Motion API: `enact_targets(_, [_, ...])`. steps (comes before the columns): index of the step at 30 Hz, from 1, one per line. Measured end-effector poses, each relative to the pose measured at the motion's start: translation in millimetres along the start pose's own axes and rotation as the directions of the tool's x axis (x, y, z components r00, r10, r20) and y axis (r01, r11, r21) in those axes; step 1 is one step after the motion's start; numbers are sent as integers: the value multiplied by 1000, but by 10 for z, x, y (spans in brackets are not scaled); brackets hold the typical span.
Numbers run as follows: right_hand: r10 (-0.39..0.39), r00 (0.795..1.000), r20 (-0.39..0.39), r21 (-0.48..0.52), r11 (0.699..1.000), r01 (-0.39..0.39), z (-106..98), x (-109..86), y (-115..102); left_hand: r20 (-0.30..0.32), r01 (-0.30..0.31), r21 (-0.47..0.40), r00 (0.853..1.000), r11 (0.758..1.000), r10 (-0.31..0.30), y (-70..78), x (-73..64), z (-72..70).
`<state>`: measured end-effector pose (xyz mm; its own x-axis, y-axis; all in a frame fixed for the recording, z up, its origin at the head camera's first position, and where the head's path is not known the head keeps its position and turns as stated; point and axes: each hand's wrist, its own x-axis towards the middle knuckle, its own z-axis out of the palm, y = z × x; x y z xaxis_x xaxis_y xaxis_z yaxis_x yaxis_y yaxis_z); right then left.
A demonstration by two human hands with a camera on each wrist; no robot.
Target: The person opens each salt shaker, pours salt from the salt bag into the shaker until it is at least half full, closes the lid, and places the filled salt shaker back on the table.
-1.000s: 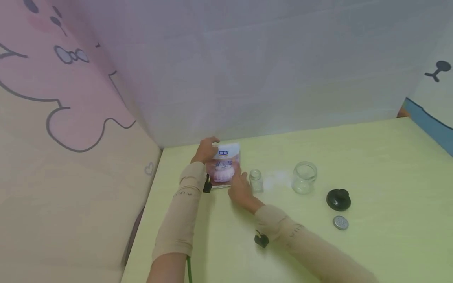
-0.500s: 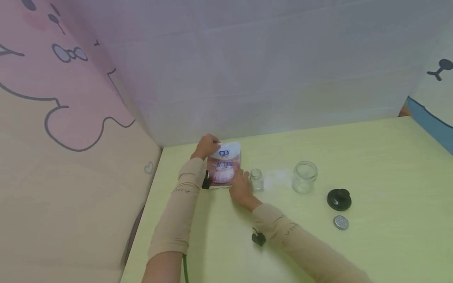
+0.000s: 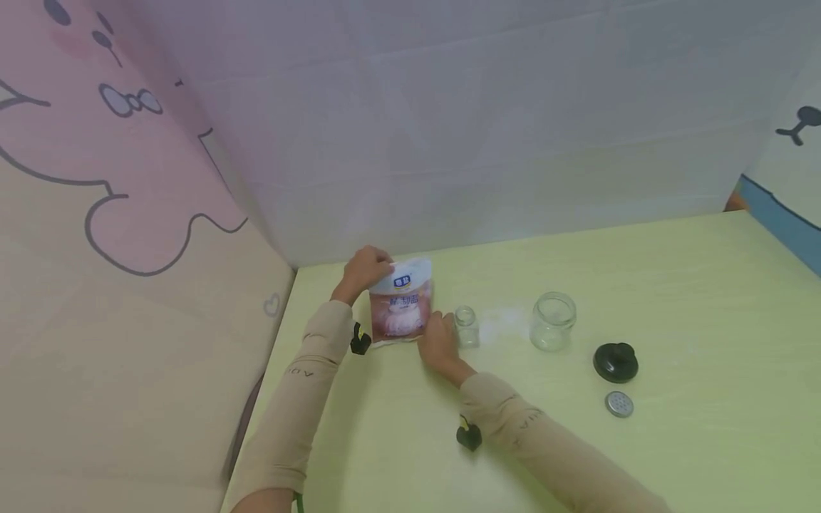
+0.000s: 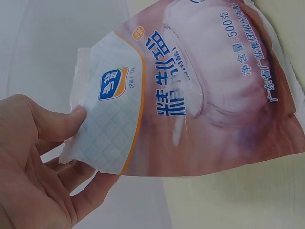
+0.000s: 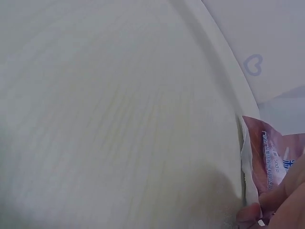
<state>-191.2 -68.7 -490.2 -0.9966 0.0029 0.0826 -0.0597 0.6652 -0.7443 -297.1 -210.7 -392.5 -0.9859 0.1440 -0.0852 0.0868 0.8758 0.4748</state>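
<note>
A bag of salt [image 3: 404, 313], white at the top and reddish brown below, stands near the back left of the table, its printed front towards me. My left hand [image 3: 365, 271] pinches its top left corner; the left wrist view shows the thumb on the front of the top seal [image 4: 81, 90] and fingers behind. At the lower right corner of the bag, my right hand [image 3: 440, 345] grips the edge, seen too in the right wrist view, where the fingers [image 5: 286, 205] cover part of the print. A small clear glass bottle [image 3: 467, 333] without a lid stands just right of my right hand.
Further right on the pale yellow table [image 3: 705, 320] stands a wider open glass jar [image 3: 551, 331]. Right of it lie a black knobbed lid [image 3: 616, 363] and a round silver cap with holes [image 3: 619, 405]. A fabric wall [image 3: 474, 178] rises behind the table, another at left.
My left hand and forearm have shifted a little left, and the top of the salt bag has tipped slightly left with them. The right hand keeps nearly its place at the lower corner.
</note>
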Motion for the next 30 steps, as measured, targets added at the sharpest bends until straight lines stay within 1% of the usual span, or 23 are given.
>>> enact_targets(3, [21, 1000, 8, 66, 998, -21, 6, -21, 6, -24, 1, -24, 1000, 1000, -1, 7, -77, -48])
enact_targets(5, [15, 1000, -2, 129, 992, -14, 6, -40, 3, -51, 1, -44, 999, 999, -3, 6, -125, -77])
enact_targets(7, [-11, 1000, -28, 189, 982, 16, 1, -65, -7, -83, -3, -59, 997, 998, -2, 6, -185, -110])
enact_targets(10, [-72, 994, -79, 261, 961, 91, -14, -108, -29, -138, -23, -60, 990, 998, 15, 18, -284, -156])
enact_targets(12, [-88, 991, -96, 313, 943, 114, -45, -141, -51, -174, -36, -60, 984, 998, 25, 50, -362, -195])
enact_targets(15, [-73, 995, -74, 421, 902, 98, -142, -198, -104, -228, -49, -67, 973, 997, 32, 127, -478, -265])
enact_targets(19, [-76, 996, -46, 573, 815, 89, -349, -293, -190, -289, -85, -99, 956, 991, 53, 246, -652, -396])
enact_targets(23, [-106, 992, -71, 664, 737, 126, -604, -375, -218, -325, -144, -189, 942, 971, 76, 400, -801, -532])
enact_targets(25, [-110, 991, -74, 702, 700, 130, -741, -401, -200, -331, -167, -242, 940, 956, 81, 486, -866, -584])
enact_targets(27, [-101, 992, -72, 729, 674, 121, -886, -417, -168, -333, -189, -275, 938, 943, 91, 574, -915, -619])
enact_targets(30, [-89, 994, -66, 748, 655, 108, -1096, -432, -104, -345, -232, -296, 931, 927, 122, 698, -978, -646])
